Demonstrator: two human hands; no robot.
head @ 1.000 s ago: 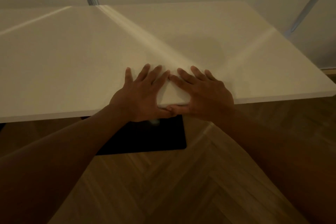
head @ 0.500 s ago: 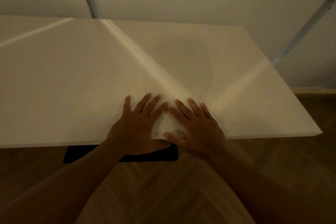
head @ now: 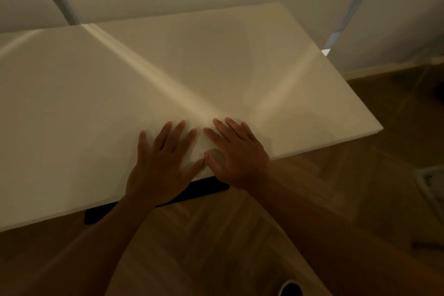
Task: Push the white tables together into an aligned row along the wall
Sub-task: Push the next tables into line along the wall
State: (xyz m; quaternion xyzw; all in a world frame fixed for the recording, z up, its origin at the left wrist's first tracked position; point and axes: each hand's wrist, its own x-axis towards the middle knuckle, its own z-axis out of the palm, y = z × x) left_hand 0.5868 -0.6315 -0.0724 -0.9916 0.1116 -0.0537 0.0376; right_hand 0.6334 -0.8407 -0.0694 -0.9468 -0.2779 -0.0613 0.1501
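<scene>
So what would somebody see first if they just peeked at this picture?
Probably the two bare hands, the left hand and the right hand, lying flat side by side with fingers spread at the near edge of the big white rectangular tabletop. Next, the pale streaks of light crossing that top, and the flat black table base peeking out below on the brown herringbone wood floor.

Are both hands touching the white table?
Touching. The head view shows the left hand and right hand lying flat, fingers spread, on the white table near its front edge.
</scene>
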